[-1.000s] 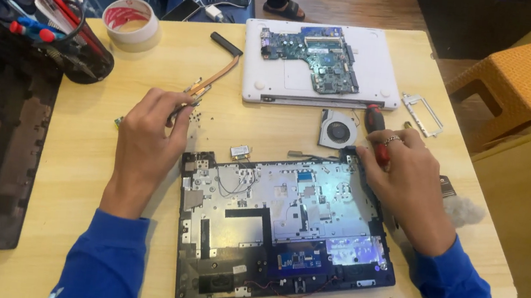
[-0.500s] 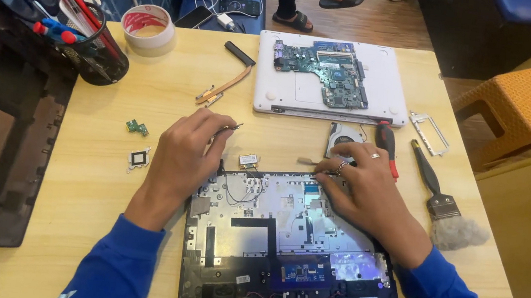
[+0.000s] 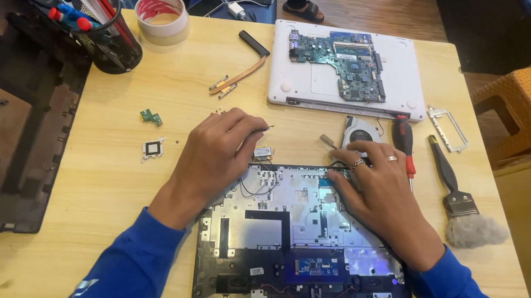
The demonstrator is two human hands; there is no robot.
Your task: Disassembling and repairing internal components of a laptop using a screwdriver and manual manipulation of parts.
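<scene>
Likely fragile, the opened laptop base (image 3: pixel 298 239) wants edge handling; left hand (image 3: pixel 215 153) and right hand (image 3: pixel 381 189) rest flat on it, neither grip holding anything.

Pale matt wood table (image 3: pixel 109 178) under an opened laptop base (image 3: pixel 298 239).
Base: dark plastic rim, dull silvery metal inside; above it, a glossy white plastic shell (image 3: pixel 316 85).

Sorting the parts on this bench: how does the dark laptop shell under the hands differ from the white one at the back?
The dark laptop shell lies nearest the person, under both hands, its bare inside showing thin wires. The white laptop shell lies at the table's far edge, untouched, with a green circuit board on it. Both lie flat on the wooden table.
</scene>
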